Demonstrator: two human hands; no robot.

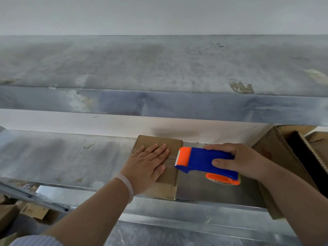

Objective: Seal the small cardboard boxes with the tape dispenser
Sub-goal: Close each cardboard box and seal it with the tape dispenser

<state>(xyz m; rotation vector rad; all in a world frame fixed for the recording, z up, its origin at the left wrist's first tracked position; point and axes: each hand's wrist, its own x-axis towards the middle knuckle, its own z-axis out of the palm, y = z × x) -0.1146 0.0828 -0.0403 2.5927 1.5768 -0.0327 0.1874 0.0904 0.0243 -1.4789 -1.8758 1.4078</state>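
A small brown cardboard box (pixel 173 145) sits on a metal shelf (pixel 62 157), its top flaps closed with a seam running across. My left hand (pixel 146 165) presses flat on the box top, fingers straight. My right hand (pixel 237 161) grips the blue handle of the tape dispenser (pixel 202 159). The dispenser's orange toothed head touches the right edge of the box top at the seam. An orange tape roll hub shows under the handle.
A large open corrugated carton (pixel 276 148) stands on the shelf at the right, close behind my right hand. An upper metal shelf (pixel 159 68) spans the view above. Loose cardboard boxes (pixel 32 211) lie lower left, below the shelf edge.
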